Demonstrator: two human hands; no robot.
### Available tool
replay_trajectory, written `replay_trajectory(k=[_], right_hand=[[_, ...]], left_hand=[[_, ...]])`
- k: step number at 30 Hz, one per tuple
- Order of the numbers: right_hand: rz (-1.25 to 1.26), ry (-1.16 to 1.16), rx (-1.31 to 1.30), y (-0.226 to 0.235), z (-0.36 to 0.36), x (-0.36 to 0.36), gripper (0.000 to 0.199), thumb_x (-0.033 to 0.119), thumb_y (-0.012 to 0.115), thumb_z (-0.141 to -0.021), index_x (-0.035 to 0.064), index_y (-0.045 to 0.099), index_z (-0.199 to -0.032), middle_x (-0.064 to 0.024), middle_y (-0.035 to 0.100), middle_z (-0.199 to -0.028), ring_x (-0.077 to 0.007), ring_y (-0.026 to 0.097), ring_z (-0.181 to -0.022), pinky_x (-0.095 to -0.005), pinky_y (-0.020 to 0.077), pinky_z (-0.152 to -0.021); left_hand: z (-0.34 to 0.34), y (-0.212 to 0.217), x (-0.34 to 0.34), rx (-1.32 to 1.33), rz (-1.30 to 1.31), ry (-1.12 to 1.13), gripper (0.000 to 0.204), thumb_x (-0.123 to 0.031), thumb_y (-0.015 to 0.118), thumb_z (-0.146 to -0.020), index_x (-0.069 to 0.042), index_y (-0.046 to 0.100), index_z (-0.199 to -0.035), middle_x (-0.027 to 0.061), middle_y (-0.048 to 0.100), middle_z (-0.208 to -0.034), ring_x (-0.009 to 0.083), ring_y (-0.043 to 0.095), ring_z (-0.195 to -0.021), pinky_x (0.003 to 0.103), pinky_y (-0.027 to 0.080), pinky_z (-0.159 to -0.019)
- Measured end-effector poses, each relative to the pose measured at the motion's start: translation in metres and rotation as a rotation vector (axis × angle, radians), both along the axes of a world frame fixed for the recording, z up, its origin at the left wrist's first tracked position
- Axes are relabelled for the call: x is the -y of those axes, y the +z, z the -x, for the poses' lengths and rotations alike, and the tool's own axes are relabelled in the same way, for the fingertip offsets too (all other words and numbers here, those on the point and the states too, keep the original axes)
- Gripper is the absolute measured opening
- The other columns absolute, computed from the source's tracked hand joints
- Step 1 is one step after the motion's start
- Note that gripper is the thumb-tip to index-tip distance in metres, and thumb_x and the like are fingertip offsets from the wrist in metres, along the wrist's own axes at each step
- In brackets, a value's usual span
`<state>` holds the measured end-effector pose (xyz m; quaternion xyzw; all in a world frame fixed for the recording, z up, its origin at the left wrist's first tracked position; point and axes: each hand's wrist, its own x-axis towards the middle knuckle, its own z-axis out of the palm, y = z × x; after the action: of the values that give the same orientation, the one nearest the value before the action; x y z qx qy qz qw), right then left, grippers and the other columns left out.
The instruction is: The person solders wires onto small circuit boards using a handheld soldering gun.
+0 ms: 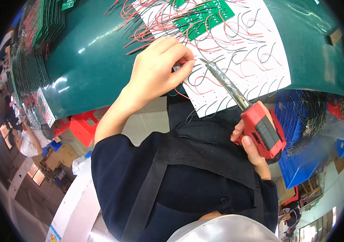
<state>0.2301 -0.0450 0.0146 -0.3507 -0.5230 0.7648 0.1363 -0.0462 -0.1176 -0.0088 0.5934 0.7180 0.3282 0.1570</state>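
My left hand (pixel 155 68) pinches a thin red wire (pixel 184 62) between thumb and forefinger, at the near left side of a white sheet (pixel 280 74). In my right hand (pixel 251 150) is a red and black soldering gun (pixel 263 131), its long metal barrel slanting up and left. The gun's tip ends just right of my left fingertips; whether it touches the wire I cannot tell. Rows of red and black wires stick out across the sheet. Green circuit boards (pixel 222 12) with wires attached lie on its far part.
The sheet lies on a green table (pixel 95 64). Stacked circuit boards (pixel 49 24) stand at the far left. A red stool (pixel 82 128) is below the left table edge. At right, a blue crate (pixel 290 161) sits beside a bundle of dark wires (pixel 313 115). A person (pixel 29 141) is farther left.
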Motion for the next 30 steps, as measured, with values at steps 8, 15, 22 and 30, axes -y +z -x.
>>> replay_trajectory(k=[8,15,22,30], right_hand=[[0.018,-0.028,0.04,0.001,0.009,0.002,0.066,0.009,0.061,-0.078,-0.0072,0.032,-0.135,-0.014,0.065,-0.084,-0.015,0.064,-0.069,-0.0276,0.0543,-0.065],[-0.052,-0.021,0.0,-0.001,0.013,0.004,0.064,0.007,0.06,-0.078,-0.0076,0.033,-0.134,-0.0137,0.065,-0.083,-0.0151,0.064,-0.069,-0.0268,0.0538,-0.064],[-0.114,0.049,0.089,-0.002,0.005,0.002,0.065,0.009,0.062,-0.078,-0.0077,0.033,-0.134,-0.0147,0.065,-0.085,-0.0176,0.065,-0.071,-0.0268,0.0533,-0.063],[-0.126,-0.242,-0.162,-0.006,0.017,-0.006,0.082,0.033,0.067,-0.076,-0.0046,0.024,-0.134,-0.0097,0.058,-0.088,-0.0206,0.06,-0.08,-0.0441,0.0429,-0.091]], left_hand=[[0.001,0.003,-0.002,-0.073,-0.013,-0.022,0.008,-0.002,0.069,-0.071,-0.003,0.061,-0.074,0.0025,0.055,-0.068,0.0143,0.054,-0.06,0.025,0.044,-0.052],[0.004,0.004,-0.002,-0.093,0.007,-0.049,0.008,-0.003,0.069,-0.071,-0.003,0.062,-0.075,0.0025,0.055,-0.067,0.0143,0.054,-0.059,0.026,0.044,-0.053],[0.004,0.008,-0.004,-0.073,0.052,-0.036,0.008,-0.005,0.069,-0.071,-0.004,0.062,-0.075,0.0022,0.055,-0.067,0.0148,0.053,-0.059,0.026,0.044,-0.054],[0.004,0.011,-0.005,-0.088,0.076,-0.029,0.008,-0.007,0.069,-0.072,-0.005,0.062,-0.074,0.0021,0.055,-0.066,0.0156,0.053,-0.06,0.027,0.044,-0.055]])
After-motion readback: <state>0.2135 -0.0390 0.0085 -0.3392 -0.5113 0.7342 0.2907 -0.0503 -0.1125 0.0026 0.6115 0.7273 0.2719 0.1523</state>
